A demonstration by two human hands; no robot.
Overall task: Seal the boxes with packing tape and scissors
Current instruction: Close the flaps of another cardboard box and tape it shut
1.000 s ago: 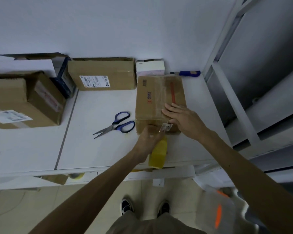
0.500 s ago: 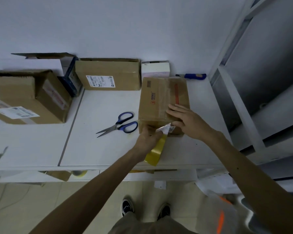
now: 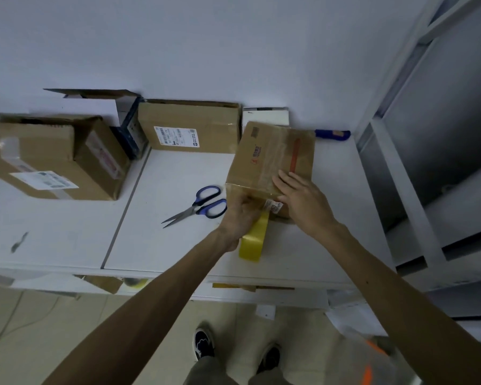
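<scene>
Box (image 3: 272, 154) newly askew; tape roll (image 3: 254, 243) in left hand (image 3: 240, 218)

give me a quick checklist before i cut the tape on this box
1. box steadied: right hand lies flat on its top. ok
2. tape roll held: left hand grips it at the box's near face. ok
3. scissors reachable: they lie free on the table, left of the box. ok
4. a hand free for them: both are busy. not ok
5. tape flat on the near face: hidden by the hands. cannot tell
</scene>
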